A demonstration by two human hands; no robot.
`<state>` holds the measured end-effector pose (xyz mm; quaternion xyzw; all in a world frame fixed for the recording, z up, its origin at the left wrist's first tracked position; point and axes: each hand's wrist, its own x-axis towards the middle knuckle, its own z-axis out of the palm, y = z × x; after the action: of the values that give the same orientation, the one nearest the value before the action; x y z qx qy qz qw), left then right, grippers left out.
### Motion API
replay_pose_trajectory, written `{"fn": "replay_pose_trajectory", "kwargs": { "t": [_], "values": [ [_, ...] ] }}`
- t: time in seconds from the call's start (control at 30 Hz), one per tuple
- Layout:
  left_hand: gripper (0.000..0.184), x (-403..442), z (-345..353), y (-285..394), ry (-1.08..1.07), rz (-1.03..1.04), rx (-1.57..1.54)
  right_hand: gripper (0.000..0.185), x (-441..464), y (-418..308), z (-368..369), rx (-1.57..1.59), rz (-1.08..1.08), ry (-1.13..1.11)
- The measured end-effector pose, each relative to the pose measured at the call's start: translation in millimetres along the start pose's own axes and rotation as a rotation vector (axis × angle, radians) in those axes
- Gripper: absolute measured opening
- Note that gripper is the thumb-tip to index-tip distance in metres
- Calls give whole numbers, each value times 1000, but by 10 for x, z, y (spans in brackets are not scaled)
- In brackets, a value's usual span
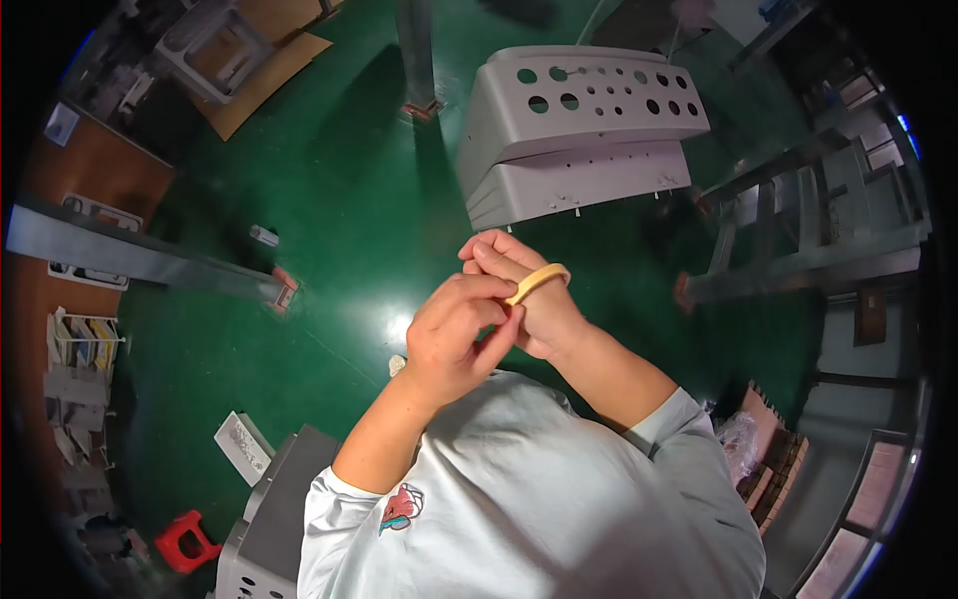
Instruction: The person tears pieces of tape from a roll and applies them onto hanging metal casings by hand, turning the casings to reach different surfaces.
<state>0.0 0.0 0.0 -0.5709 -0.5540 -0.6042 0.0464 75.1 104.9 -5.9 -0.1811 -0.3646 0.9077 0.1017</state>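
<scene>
A narrow yellow ring (539, 284), which looks like a roll of masking tape, lies across the back of my right hand (534, 299). The fingers of that hand are bent and held together, pointing up and left, and seem to pass through the ring. My left hand (457, 324) pinches the ring's near left edge between thumb and fingers. Its far side is hidden behind the right hand. Both hands are raised in front of my chest. Beyond them stands a large light-grey housing (574, 145) with rows of round holes.
Metal posts rise from the green floor (329, 200), one at the left (160, 260) and one ahead (415, 50). A grey panelled housing (284, 509) and a red stool (187, 542) are at lower left. A wooden pallet (781, 479) lies at right, near metal framing (798, 270).
</scene>
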Motion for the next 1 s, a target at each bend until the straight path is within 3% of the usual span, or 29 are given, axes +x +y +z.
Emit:
{"fn": "replay_pose_trajectory", "kwargs": {
  "t": [0.07,0.17,0.2,0.4,0.5,0.57,0.7,1.0],
  "values": [
    [22,-55,-49,8,45,-133,35,10,-59,38,19,-98,20,-17],
    [20,-268,188,69,54,-193,-1,16,-247,44,-204,-240,48,-27],
    [20,-302,194,71,63,-190,-4,26,-279,33,-173,-208,110,-7],
    [20,-323,-4,218,-26,-251,70,22,-370,57,53,-168,254,36],
    [26,-406,-148,194,-40,-135,54,9,-336,140,114,-58,232,39],
    [28,-392,-257,228,-8,-113,42,13,-340,106,230,-109,194,100],
    [31,-349,-378,248,12,10,51,17,-383,173,323,-227,131,3],
    [39,-409,-353,341,19,146,91,19,-516,236,452,-382,-53,233]
  ]
}}
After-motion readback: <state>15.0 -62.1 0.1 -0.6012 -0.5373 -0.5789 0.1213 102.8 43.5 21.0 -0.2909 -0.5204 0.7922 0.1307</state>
